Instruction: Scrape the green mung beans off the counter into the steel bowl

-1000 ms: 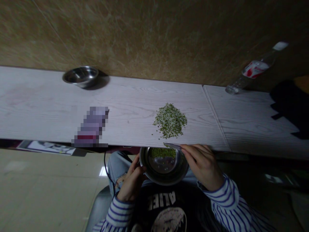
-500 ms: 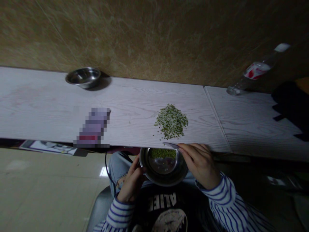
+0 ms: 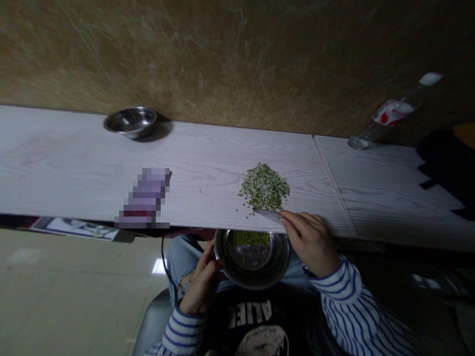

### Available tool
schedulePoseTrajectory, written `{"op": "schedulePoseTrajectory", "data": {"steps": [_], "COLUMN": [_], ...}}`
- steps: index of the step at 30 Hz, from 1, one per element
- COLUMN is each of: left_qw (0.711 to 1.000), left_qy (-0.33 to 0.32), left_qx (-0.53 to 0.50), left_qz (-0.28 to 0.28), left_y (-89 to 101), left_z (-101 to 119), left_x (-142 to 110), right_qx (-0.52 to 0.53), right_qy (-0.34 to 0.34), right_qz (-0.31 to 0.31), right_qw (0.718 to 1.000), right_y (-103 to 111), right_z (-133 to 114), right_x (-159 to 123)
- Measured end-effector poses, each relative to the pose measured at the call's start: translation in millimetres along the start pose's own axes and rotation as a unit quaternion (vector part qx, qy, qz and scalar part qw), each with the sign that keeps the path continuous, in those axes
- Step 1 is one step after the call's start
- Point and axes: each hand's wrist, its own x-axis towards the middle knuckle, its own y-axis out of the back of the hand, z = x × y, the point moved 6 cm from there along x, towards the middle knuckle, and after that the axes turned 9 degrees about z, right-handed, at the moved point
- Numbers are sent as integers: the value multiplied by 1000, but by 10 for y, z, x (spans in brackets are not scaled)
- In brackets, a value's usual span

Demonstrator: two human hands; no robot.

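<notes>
My left hand (image 3: 204, 280) grips the left rim of a metal bowl (image 3: 256, 282), which sits at the table's front edge above my lap. Small green beans (image 3: 250, 238) lie in the bowl's far part. Between the thumb and fingers of my right hand (image 3: 310, 240) is a thin, flat, pale piece (image 3: 270, 215), perhaps card or plastic; its kind is unclear. Its tip reaches the near side of a spread pile of green beans mixed with white grains (image 3: 264, 187) on the tabletop. A few loose beans lie left of the tip.
Against the wall at the back left stands a second metal bowl (image 3: 130, 123). A blurred-out flat object (image 3: 146, 195) lies near the front edge. To the right are a plastic bottle (image 3: 392, 112) and a dark cloth-like item (image 3: 441, 163). The pale wooden table (image 3: 208, 148) ends just before my lap.
My right hand has moved the flat piece slightly away from me, from the table edge to the pile's near side. My left hand still holds the bowl.
</notes>
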Motion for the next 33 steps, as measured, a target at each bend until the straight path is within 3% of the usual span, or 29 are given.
{"op": "schedulePoseTrajectory", "data": {"steps": [5,10,21,26,33], "left_qw": [1000,1000,1000,1000,1000], "left_qy": [-4,-6,4,6,1], "left_qx": [-1,-9,-7,6,-3], "left_qz": [8,7,-1,8,17], "left_y": [5,1,24,38,10], "left_z": [-3,-4,-10,-19,2], "left_x": [1,9,24,24,-13], "right_qx": [-12,-10,26,19,4], "right_qy": [-3,1,20,8,19], "right_qz": [22,31,-10,7,7], "right_qw": [1000,999,999,1000,1000], "right_y": [9,1,-73,-21,-101], "right_z": [104,55,-125,-81,-127], "right_x": [86,118,102,97,133]}}
